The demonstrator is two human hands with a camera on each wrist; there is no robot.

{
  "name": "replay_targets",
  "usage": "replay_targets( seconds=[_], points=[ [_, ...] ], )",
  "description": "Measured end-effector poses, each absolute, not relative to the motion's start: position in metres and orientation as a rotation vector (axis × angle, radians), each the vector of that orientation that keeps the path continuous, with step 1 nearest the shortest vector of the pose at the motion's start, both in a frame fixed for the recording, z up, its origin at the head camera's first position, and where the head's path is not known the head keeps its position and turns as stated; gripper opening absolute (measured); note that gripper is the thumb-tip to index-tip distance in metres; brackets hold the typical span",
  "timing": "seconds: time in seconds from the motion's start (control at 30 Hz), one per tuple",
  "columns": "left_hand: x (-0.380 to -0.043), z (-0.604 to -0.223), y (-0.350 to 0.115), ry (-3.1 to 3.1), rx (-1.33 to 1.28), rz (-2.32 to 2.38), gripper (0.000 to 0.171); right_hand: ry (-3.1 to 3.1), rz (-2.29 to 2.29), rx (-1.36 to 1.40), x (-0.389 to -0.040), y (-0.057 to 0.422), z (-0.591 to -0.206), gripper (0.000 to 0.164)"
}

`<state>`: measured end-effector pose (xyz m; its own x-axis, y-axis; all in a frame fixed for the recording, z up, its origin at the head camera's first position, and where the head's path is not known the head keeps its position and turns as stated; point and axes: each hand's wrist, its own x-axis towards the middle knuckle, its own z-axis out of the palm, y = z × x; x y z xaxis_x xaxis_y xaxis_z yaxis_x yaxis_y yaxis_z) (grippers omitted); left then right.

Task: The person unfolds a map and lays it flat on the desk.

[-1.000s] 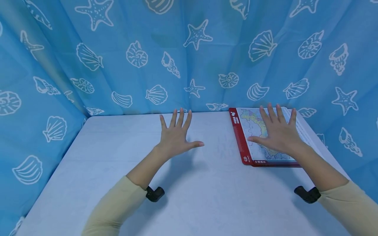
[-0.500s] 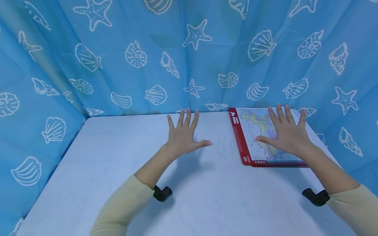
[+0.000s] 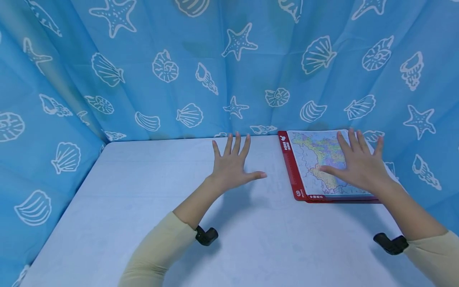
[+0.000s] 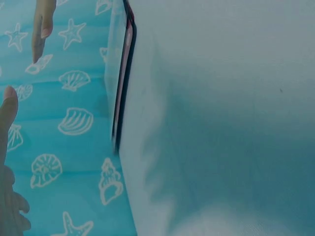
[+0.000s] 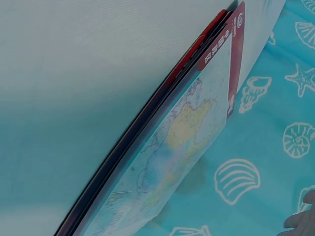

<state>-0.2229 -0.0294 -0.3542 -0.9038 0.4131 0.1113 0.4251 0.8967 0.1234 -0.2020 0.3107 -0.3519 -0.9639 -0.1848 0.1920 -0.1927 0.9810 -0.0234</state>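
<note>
Cloth curtain (image 3: 251, 77); smooth map boards (image 3: 324, 153), perhaps plastic.

map boards (image 3: 312, 154) in all views

A: How is the left hand (image 3: 230, 169) posing?
B: It is hovering, fingers (image 3: 236, 145) splayed and pointing forward, thumb (image 3: 256, 175) pointing inward.
A: And the right hand (image 3: 363, 168)?
B: It is mirroring that pose; both forearms (image 3: 198, 202) are slanting forward and inward.

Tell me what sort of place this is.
Probably an improvised tabletop recording corner: a blue seashell-print curtain hangs behind and along both sides of a pale table, and black wrist-worn devices suggest filming.
</note>
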Motion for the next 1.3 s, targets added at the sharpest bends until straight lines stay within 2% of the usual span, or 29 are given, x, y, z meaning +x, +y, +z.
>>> replay_targets(
  seconds=[0.53,1.3],
  points=[
    [-0.221,-0.358,0.002,-2.995,-0.698,-0.239,0.105,-2.936,0.121,0.202,-0.199,0.336,-0.362,0.108],
    [-0.208,-0.384,0.047,-3.000,-0.726,-0.449,0.104,-2.971,0.214,0.114,-0.189,0.364,-0.387,0.107]
  ],
)
